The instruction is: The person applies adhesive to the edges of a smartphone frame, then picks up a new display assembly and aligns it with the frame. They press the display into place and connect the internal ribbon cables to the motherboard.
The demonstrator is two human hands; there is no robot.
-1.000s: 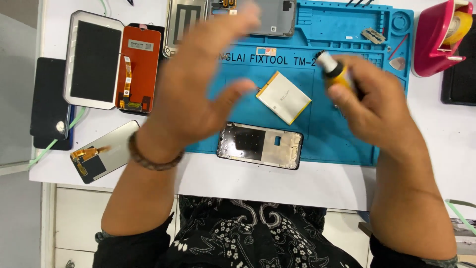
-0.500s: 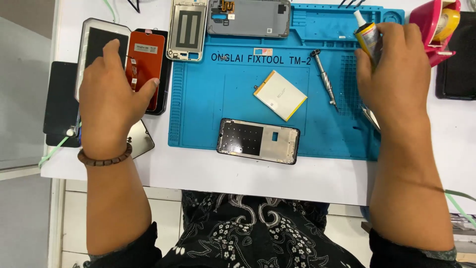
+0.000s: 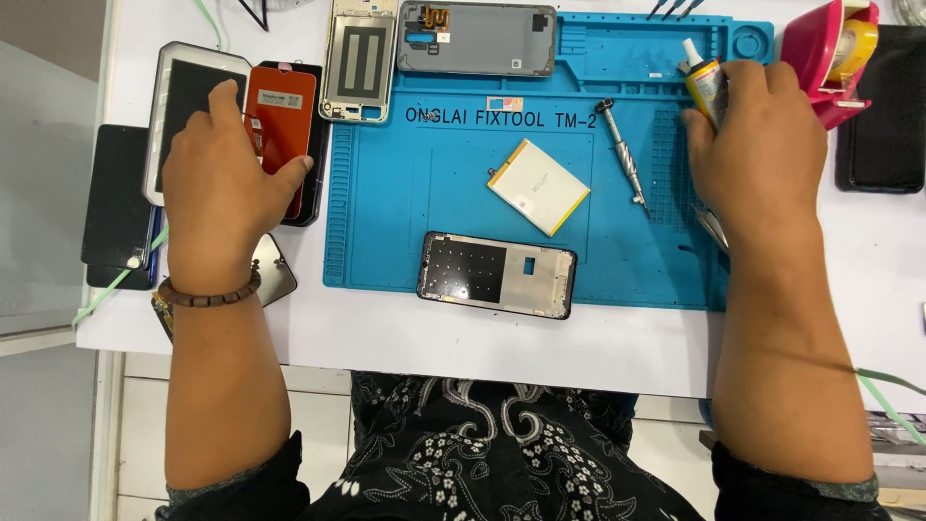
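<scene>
My left hand (image 3: 220, 188) lies at the left of the table on an orange-backed display panel (image 3: 282, 121), thumb across its right side and fingers over its left edge. My right hand (image 3: 757, 145) is at the blue repair mat's (image 3: 386, 222) far right corner, closed around a small glue bottle (image 3: 704, 82) with a white nozzle. On the mat lie a black phone frame (image 3: 497, 275), a flat white and yellow battery (image 3: 537, 186) and a small metal screwdriver (image 3: 622, 154).
A grey back cover (image 3: 477, 39) and a silver mid frame (image 3: 359, 58) lie at the mat's far edge. A white-framed phone (image 3: 178, 92) and dark phones (image 3: 116, 203) sit left. A pink tape dispenser (image 3: 820, 43) and a black phone (image 3: 883, 106) sit right.
My left hand left the middle of the mat and settled on the orange panel at the left. My right hand carried the glue bottle to the far right corner; the screwdriver now lies uncovered on the mat.
</scene>
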